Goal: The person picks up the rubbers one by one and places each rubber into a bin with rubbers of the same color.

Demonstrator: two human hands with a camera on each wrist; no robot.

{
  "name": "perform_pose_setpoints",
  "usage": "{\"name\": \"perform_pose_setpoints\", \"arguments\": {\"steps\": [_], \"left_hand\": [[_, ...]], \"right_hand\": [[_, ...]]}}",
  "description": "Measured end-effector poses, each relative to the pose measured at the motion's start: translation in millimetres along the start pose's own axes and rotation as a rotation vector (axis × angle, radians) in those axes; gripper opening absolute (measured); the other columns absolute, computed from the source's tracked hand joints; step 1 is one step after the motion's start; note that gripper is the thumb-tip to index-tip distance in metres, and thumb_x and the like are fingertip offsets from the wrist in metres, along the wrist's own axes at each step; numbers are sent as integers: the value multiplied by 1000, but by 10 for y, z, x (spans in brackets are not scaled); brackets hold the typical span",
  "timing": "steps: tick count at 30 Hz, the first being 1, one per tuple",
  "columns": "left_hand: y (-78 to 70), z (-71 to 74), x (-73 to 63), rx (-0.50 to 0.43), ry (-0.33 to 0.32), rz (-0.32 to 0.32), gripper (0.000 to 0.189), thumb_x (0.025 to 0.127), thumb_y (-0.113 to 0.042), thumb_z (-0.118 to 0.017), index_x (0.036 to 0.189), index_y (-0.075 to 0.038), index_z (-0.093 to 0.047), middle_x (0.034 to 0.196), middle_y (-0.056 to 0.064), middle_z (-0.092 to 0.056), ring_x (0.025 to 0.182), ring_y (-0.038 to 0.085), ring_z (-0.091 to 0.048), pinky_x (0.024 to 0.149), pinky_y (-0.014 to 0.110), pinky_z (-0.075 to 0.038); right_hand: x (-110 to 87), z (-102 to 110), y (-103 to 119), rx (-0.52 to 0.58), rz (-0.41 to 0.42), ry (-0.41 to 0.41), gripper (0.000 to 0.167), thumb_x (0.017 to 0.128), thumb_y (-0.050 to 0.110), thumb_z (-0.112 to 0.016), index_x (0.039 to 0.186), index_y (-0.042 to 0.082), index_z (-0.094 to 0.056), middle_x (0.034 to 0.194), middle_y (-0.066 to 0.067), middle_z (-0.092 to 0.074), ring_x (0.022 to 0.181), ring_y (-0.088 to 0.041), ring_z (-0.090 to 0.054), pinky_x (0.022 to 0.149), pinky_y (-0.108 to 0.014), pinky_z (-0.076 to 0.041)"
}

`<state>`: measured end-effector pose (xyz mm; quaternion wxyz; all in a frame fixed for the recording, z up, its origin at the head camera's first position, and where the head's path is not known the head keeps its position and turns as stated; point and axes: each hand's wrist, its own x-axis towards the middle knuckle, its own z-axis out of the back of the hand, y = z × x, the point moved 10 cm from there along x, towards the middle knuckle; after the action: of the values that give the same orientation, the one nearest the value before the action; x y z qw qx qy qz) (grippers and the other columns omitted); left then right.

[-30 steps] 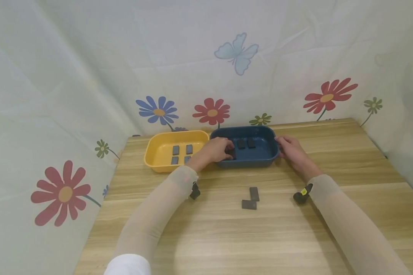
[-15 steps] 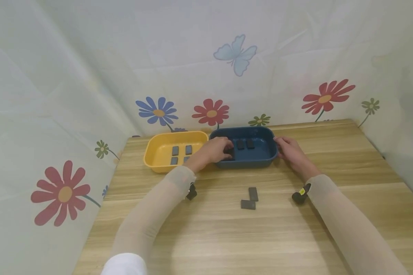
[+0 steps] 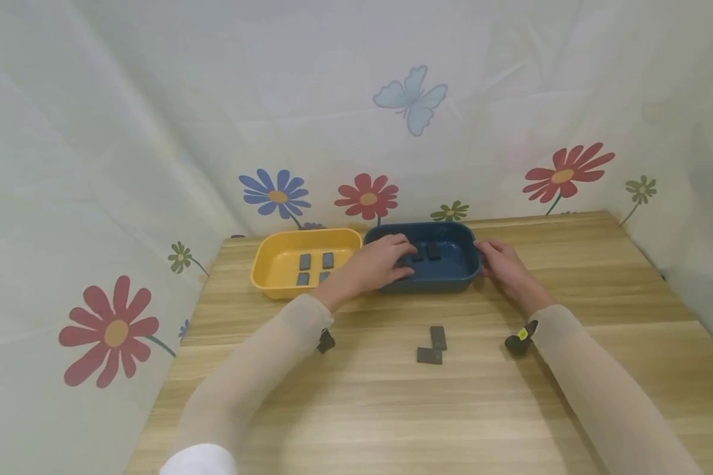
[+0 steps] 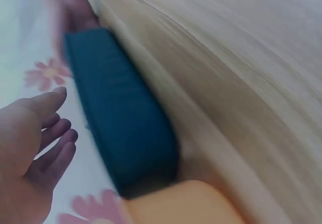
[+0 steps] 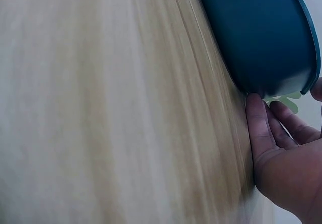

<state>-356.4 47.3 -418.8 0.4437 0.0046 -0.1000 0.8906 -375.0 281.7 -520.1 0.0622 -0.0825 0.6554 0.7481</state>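
My left hand (image 3: pixel 383 262) is over the left part of the blue tray (image 3: pixel 445 284). In the left wrist view its thumb and fingers (image 4: pixel 58 156) are apart with nothing between them. Two small dark rectangular tiles show in the tray: one tile (image 3: pixel 433 251) lies in plain view, the other is partly behind my fingertips. Whatever lies under the left hand is hidden. My right hand (image 3: pixel 505 264) holds the tray's right end. Its fingers (image 5: pixel 259 121) touch the outer wall low down, and a fingertip is at the rim.
Left of the blue tray, touching it, stands a yellow tray (image 3: pixel 273 288) with several grey tiles (image 3: pixel 305 262) inside. Two dark tiles, one upright tile (image 3: pixel 438 338) and one crosswise tile (image 3: pixel 430 355), lie on the wooden table (image 3: pixel 380 409). A flowered curtain (image 3: pixel 309 132) hangs behind.
My left hand has lifted off a dark tile at the left of the blue tray and shifted slightly right, its fingers now spread. The right hand stays at the tray's end.
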Motion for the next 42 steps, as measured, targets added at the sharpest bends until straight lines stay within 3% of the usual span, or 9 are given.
{"name": "perform_pose_setpoints", "arguments": {"steps": [6,11,16,22,27,35,42], "left_hand": [[-425,106,-115,-22,31,-86,49,97,-33,-80,139,-10,-68,131,4,-64,120,19,-61,104,31,-53],[-700,17,-244,-32,76,-149,45,99,-33,-79,138,-12,-69,130,2,-64,121,17,-61,107,28,-51],[-867,-128,-334,-62,108,-174,43,98,-31,-80,136,-12,-70,128,2,-65,118,16,-62,105,27,-52],[-959,-387,-383,-80,156,-173,43,98,-32,-79,134,-11,-71,127,1,-65,115,14,-63,101,23,-52],[-984,-591,-394,-60,153,-203,40,97,-29,-81,131,-11,-72,123,1,-66,109,13,-64,98,22,-53],[-1016,-692,-400,-55,128,-226,35,94,-28,-84,123,-11,-73,110,-2,-65,95,7,-60,88,19,-52],[-1000,-744,-364,-55,141,-201,38,94,-31,-83,126,-13,-73,115,-1,-66,98,7,-61,89,18,-52]], "right_hand": [[10,18,-34,12,-7,2,57,113,39,-46,150,-4,-48,140,-16,-51,108,-9,-56,84,-17,-57],[20,31,-50,4,-12,-4,58,113,39,-45,152,-5,-47,143,-19,-50,107,-8,-57,83,-16,-57],[27,32,-70,-5,-16,-2,59,113,39,-45,153,-4,-46,145,-20,-50,108,-8,-56,83,-16,-57],[15,41,-60,12,1,-15,57,113,37,-46,149,-6,-48,136,-16,-55,104,-6,-58,82,-16,-57],[14,24,-72,1,-13,-7,59,113,38,-46,153,-5,-46,147,-23,-51,109,-8,-58,84,-16,-57],[32,1,-54,26,-10,3,57,113,38,-46,149,-6,-49,144,-18,-51,110,-7,-58,87,-17,-58],[21,-3,-22,10,-8,6,58,114,38,-44,151,-6,-48,145,-20,-50,110,-8,-57,87,-16,-57]]}}
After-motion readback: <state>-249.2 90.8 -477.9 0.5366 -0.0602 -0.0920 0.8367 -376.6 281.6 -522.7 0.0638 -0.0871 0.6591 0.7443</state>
